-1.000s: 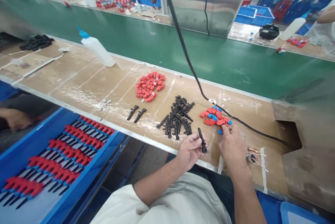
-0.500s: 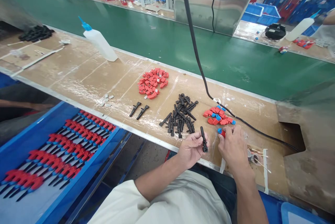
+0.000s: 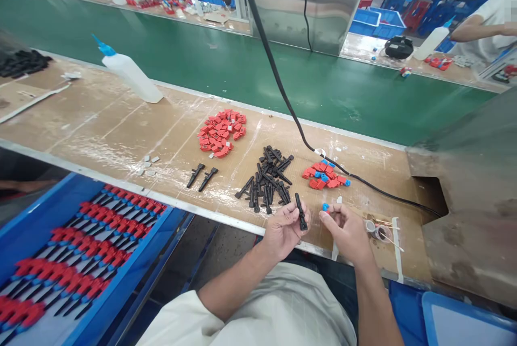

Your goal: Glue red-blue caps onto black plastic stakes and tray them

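My left hand [image 3: 285, 230] is closed around a black plastic stem [image 3: 300, 211], held upright near the bench's front edge. My right hand [image 3: 345, 227] pinches a small red and blue cap [image 3: 326, 207] just right of the stem, a short gap apart. Behind the hands lie a pile of black stems [image 3: 269, 179] and a small heap of red and blue caps [image 3: 324, 175]. A larger heap of red caps [image 3: 220, 133] sits further left. Two loose black stems [image 3: 202, 176] lie apart from the pile.
A blue tray [image 3: 48, 216] at lower left holds rows of finished red-capped stems. A white squeeze bottle [image 3: 127, 72] leans at the bench's back. A black cable [image 3: 291, 114] crosses the bench. Beyond runs a green conveyor belt [image 3: 242, 71]; other people work on its far side.
My right hand has lifted a red and blue cap from beside the small heap and brought it toward the stem. My left hand keeps its hold on the stem.
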`<act>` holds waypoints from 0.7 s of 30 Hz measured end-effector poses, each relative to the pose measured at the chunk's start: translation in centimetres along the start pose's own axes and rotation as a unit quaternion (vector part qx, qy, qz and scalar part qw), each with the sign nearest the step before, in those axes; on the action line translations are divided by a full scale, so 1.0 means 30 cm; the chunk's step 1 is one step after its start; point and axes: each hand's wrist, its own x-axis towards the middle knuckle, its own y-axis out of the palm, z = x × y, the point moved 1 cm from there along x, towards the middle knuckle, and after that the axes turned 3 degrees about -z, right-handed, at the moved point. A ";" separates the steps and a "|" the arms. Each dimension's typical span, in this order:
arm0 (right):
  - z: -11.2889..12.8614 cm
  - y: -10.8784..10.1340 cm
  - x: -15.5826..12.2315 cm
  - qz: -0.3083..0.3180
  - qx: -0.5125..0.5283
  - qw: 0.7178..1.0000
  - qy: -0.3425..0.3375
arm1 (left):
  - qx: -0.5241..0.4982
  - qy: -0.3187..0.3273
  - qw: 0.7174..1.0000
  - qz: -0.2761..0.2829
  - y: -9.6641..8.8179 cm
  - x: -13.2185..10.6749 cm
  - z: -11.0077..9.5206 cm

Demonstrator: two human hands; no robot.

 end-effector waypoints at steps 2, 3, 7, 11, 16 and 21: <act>0.009 -0.003 -0.014 0.048 0.110 0.992 0.033 | 0.006 -0.015 1.000 0.007 0.008 -0.002 0.010; 0.015 -0.003 -0.020 0.067 0.160 0.984 0.047 | 0.010 -0.022 1.000 0.013 0.013 -0.004 0.018; 0.028 0.017 -0.035 0.085 0.303 0.944 0.094 | 0.029 -0.020 0.999 0.024 0.032 -0.007 0.048; 0.011 0.047 -0.040 0.064 0.368 0.920 0.118 | 0.043 -0.025 0.999 0.011 0.035 0.000 0.065; -0.004 0.053 -0.058 0.039 0.395 0.908 0.134 | 0.050 -0.015 0.999 -0.002 0.029 0.009 0.056; 0.019 0.021 -0.103 0.038 0.402 0.904 0.142 | 0.069 -0.003 0.997 -0.037 0.025 0.021 0.034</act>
